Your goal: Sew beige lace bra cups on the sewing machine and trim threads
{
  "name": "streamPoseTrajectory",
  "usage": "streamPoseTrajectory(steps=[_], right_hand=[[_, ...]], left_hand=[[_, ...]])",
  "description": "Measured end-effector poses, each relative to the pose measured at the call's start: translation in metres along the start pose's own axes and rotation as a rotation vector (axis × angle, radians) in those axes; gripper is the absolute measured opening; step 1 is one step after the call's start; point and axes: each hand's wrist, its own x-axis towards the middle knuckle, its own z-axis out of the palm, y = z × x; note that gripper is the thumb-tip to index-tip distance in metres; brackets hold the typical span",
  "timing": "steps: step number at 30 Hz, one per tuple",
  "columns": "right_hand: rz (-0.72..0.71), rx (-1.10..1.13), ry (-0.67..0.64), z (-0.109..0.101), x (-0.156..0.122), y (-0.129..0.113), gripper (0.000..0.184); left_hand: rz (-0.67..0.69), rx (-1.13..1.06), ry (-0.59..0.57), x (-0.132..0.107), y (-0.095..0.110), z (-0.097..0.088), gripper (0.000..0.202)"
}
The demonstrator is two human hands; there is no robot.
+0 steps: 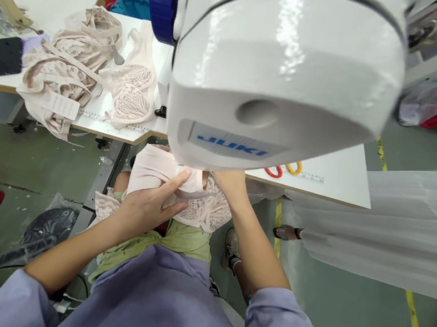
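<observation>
A pale pink lace bra [211, 207] hangs below the front of a white sewing machine head [285, 74] marked JUKI, over my lap. My left hand [149, 205] grips its smooth band, thumb and forefinger stretched along the cloth and the other fingers partly under it. On the other side my right hand [229, 181] reaches to the same garment. Its fingers are hidden by the machine head and the cloth, so their grip does not show. The needle area is also out of sight behind the head.
Left on the white table [102, 123] lie a heap of similar bras [72, 53], a single bra [133, 86] and a black phone [9, 56]. Scissors with red and yellow handles [285, 169] lie right of the machine. A white sheet [398, 223] hangs at the right.
</observation>
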Motion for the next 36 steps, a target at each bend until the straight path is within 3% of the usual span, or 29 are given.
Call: streamPoseTrajectory(steps=[5,10,14,21,27,36], right_hand=[[0.027,0.108,0.165,0.005,-0.008,-0.003,0.022],[0.134,0.252,0.310,0.003,-0.031,0.015,0.024],[0.204,0.265,0.259,-0.001,-0.049,0.025,0.022],[0.239,0.336,0.192,-0.002,-0.068,0.014,0.020],[0.205,0.347,0.146,0.003,-0.075,0.002,0.020],[0.153,0.183,0.163,0.007,-0.077,-0.017,0.028]], left_hand=[[-0.061,0.040,0.126,-0.003,0.001,-0.003,0.061],[-0.032,0.054,0.233,-0.005,0.004,-0.004,0.070],[-0.021,0.074,0.236,-0.008,0.005,-0.003,0.070],[0.024,0.102,0.226,-0.011,0.012,0.002,0.073],[0.047,0.138,0.198,-0.015,0.014,0.008,0.076],[0.067,0.142,0.190,-0.017,0.024,0.006,0.076]])
